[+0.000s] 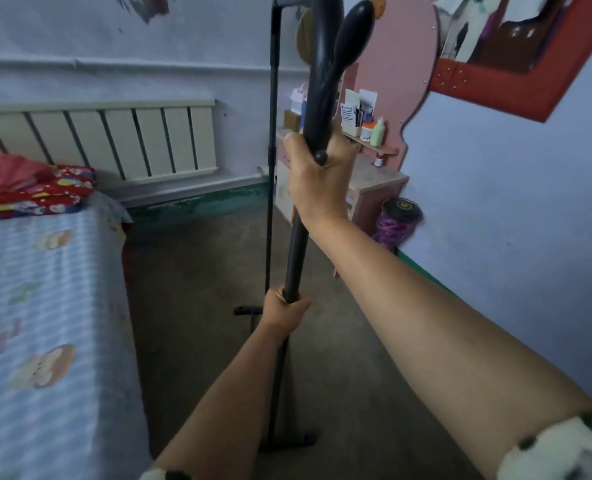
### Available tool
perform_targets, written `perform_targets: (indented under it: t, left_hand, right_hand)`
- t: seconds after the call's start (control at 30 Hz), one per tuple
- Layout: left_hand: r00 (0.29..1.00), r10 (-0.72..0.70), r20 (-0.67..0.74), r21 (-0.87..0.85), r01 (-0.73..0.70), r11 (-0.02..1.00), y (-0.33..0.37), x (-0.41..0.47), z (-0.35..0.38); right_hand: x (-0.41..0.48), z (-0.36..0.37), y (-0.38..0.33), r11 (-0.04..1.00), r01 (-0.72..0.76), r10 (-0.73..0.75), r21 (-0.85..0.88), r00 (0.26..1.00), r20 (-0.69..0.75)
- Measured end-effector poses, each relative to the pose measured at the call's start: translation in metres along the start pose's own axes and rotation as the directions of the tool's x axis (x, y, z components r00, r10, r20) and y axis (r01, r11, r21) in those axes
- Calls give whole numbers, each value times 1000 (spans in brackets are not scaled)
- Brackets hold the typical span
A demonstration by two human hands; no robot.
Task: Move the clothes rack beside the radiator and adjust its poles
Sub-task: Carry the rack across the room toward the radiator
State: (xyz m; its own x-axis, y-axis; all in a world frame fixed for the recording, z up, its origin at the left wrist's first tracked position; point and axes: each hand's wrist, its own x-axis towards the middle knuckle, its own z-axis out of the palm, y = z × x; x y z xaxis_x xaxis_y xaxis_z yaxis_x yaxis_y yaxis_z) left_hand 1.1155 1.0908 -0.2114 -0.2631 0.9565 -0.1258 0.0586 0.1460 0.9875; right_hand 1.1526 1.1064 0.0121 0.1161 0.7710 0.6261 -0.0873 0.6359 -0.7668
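Observation:
The black clothes rack [296,251] stands on the floor between the bed and the right wall. Its near upright pole rises in front of me, ending in a curved top with a rounded knob. My right hand [317,178] is shut around the upper part of this pole. My left hand [284,308] grips the same pole lower down, at a joint. The rack's far pole [272,168] stands thin and upright behind. Its feet [289,441] rest on the floor. A cream radiator [114,140] hangs on the back wall at the left.
A bed [45,323] with a blue checked sheet and red folded bedding [31,188] fills the left. A pink dresser [374,181] with bottles stands at the back right corner, a purple roll [396,220] beside it. A red-framed board [516,53] hangs on the right wall.

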Motion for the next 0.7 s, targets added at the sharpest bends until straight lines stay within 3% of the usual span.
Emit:
perform_targets:
  t: [0.7]
  left_hand:
    - [980,6,-199,-2,-6,1000,22,174,-15]
  right_hand:
    - [123,64,108,985,-71,41,157,982,186]
